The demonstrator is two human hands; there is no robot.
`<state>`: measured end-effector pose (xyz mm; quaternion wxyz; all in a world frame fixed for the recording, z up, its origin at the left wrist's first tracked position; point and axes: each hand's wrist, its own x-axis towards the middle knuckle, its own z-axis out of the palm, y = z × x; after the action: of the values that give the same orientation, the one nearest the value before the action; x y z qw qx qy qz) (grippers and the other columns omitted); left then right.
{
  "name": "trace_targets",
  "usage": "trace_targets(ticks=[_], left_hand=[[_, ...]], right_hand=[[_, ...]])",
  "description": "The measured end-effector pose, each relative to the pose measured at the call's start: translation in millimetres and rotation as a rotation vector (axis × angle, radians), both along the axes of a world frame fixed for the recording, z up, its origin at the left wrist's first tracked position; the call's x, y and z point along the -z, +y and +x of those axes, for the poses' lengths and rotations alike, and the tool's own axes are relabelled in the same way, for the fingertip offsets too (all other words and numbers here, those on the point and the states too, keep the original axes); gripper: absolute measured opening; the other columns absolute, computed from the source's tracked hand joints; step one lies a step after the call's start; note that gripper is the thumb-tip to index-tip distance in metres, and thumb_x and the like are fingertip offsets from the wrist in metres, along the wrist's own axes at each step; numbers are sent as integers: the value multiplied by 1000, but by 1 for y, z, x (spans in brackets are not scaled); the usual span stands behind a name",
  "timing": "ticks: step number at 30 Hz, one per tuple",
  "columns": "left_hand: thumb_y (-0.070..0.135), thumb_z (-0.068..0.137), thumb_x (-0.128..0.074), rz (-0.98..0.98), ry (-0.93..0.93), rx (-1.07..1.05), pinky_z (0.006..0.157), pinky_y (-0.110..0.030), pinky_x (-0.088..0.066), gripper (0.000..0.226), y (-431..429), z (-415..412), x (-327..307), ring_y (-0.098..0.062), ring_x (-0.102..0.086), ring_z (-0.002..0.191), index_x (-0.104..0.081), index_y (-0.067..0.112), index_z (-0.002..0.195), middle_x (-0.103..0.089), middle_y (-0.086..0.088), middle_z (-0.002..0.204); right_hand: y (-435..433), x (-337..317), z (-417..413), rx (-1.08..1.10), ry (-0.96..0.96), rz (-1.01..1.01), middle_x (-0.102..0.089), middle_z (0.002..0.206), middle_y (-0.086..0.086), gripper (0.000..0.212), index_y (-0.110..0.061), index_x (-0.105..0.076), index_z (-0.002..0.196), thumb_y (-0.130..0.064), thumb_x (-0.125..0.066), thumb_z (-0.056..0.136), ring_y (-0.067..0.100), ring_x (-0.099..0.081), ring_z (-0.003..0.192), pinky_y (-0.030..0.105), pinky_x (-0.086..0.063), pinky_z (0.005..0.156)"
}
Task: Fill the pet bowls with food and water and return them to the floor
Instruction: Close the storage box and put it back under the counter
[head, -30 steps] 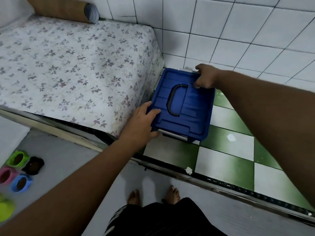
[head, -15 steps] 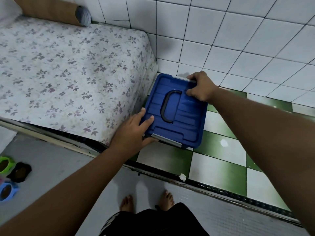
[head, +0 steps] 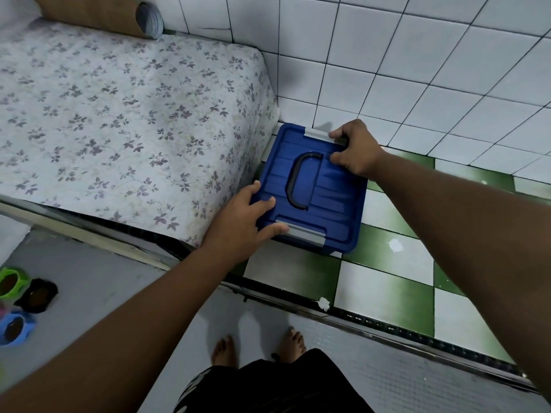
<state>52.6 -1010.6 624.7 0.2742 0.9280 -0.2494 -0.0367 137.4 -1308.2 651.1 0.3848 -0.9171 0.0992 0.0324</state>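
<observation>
The blue lid [head: 328,186] is smooth, slightly shiny plastic, and its grey clips [head: 301,232] are matt plastic. The wall tiles [head: 417,70] and the green-white floor tiles [head: 384,296] are glazed and glossy. The floral cover [head: 119,114] looks matt and a little worn.

In the corner between the bed [head: 119,114] on the left and the tiled wall [head: 417,70] behind: a storage box [head: 337,210], standing on the floor [head: 387,281]. On top of it, a handle [head: 295,180] in the middle. Left hand [head: 241,222] resting on the near left corner, beside the near latch [head: 304,234]. Right hand [head: 356,150] gripping the far latch [head: 319,134]. On the far end of the bed, against the wall, a rolled mat [head: 98,13]. Far left, well apart from the box, pet bowls [head: 35,296] close together.
</observation>
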Motion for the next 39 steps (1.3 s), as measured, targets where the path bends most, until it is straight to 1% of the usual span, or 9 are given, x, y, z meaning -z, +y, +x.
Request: trace_targets(ticks=[9,12,16,22,26,28,31,34,39], left_hand=[[48,82,-80,-317,303,-225,106,-8,-31,79,-4,-14,6,-4,-29,143,-46,31,151,-29,8,163],[62,76,-78,-571,465,-591,100,-39,-54,83,-17,-39,15,-14,-53,127,-39,36,145,-51,5,144],[49,94,-64,-879,826,-856,57,-43,-63,47,-47,-51,4,-27,-72,67,-45,14,118,-65,-14,95],[38,100,-61,-1011,813,-939,56,-40,-62,35,-57,-32,-7,-32,-75,85,-49,12,120,-67,-13,106],[31,93,-74,-931,672,-931,88,-38,-59,48,-47,-34,-2,-13,-63,101,-45,22,130,-61,-1,120],[19,93,-73,-937,592,-866,81,-25,-56,61,-43,-37,-2,-3,-59,100,-40,25,144,-58,1,125],[23,98,-67,-714,473,-686,103,-34,-51,72,-38,-41,0,-12,-55,124,-29,28,159,-50,-1,148],[40,103,-55,-366,356,-520,119,-38,-33,73,-33,-43,3,-24,-39,142,-14,28,163,-34,-10,158],[49,102,-52,-193,380,-343,118,-38,-30,81,-21,-43,-7,-31,-34,144,-5,27,164,-27,-16,158]], right_hand=[[-1,-2,-5,5,40,-14,-47,130,5,49,-16,-57,126,-12,-75,80,18,-53,106,25,-44,84],[-3,-2,-7,21,61,14,-54,128,5,46,-19,-58,124,-15,-76,81,20,-56,104,26,-45,83],[-5,-2,-13,37,16,-30,-60,129,-2,34,-18,-61,119,-22,-71,86,19,-57,112,25,-42,93],[-6,-9,-34,71,16,-203,-64,111,-1,32,-20,-67,115,-31,-70,85,18,-57,97,23,-40,82],[-13,-4,-54,139,4,-247,-67,96,1,28,-21,-70,100,-43,-71,83,23,-62,90,31,-49,78],[-18,0,-63,195,-21,-248,-69,87,1,26,-19,-68,85,-44,-69,85,25,-65,86,29,-45,71],[-21,3,-82,240,0,-197,-67,81,0,24,-19,-61,76,-38,-71,87,24,-65,84,31,-48,71],[-20,9,-105,224,9,-89,-66,93,0,24,-20,-61,107,-36,-68,91,24,-63,89,34,-49,75],[-4,18,-156,114,1,-66,-57,129,16,52,-24,-37,153,-22,-46,102,30,-58,111,27,-39,90]])
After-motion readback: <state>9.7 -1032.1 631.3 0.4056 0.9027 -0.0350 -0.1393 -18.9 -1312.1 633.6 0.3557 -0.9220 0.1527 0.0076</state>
